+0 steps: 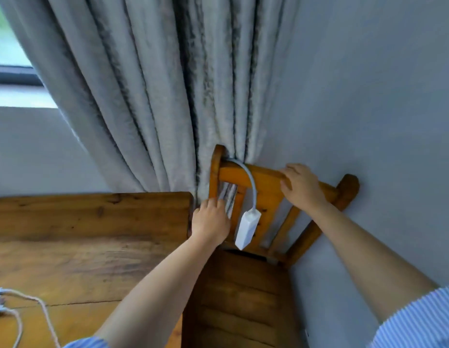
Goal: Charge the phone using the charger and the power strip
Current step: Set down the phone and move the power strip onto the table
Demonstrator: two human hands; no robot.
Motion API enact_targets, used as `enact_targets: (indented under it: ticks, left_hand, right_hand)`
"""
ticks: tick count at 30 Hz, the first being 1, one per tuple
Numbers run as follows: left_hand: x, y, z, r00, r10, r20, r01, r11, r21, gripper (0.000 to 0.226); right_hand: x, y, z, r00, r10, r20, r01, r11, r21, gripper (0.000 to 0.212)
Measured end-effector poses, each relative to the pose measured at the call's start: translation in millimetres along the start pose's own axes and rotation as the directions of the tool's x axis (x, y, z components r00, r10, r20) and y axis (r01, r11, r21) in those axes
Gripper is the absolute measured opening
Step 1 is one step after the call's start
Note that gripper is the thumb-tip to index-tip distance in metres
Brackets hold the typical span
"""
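A white power strip [246,229] hangs by its grey cord [248,175] over the top rail of a wooden chair [268,179]. My left hand [211,222] reaches between the chair's back slats just left of the strip, fingers curled against the curtain fabric there; whether it grips anything is hidden. My right hand [302,185] grips the chair's top rail to the right of the cord. A white charger cable [42,312] lies on the wooden table at the lower left, its plug end partly cut off by the frame edge. No phone is visible.
A wooden table [88,234] stands left of the chair. A grey curtain [155,96] hangs behind both, reaching down behind the chair back. A pale wall [381,109] closes in on the right, and a window [7,59] shows at the upper left.
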State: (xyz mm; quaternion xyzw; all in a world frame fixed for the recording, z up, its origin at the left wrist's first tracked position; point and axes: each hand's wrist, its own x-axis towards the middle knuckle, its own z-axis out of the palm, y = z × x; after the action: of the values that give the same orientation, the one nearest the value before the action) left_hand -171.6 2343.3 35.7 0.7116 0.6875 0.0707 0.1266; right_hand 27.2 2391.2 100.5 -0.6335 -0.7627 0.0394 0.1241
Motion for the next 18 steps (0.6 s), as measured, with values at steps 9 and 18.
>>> enact_targets:
  ticks: [9, 18]
  left_hand:
    - [48.7, 62.6, 18.5, 0.997, -0.076, 0.018, 0.076, 0.893, -0.443, 0.029]
    - [56.7, 73.8, 23.5, 0.979, -0.2, -0.043, 0.143, 0.819, -0.555, 0.016]
  right_hand:
    - [26.8, 36.1, 25.0, 0.985, -0.157, 0.074, 0.16, 0.986, -0.036, 0.035]
    - [28.8, 36.9, 34.3, 0.982, -0.172, 0.072, 0.178, 0.98, -0.088, 0.038]
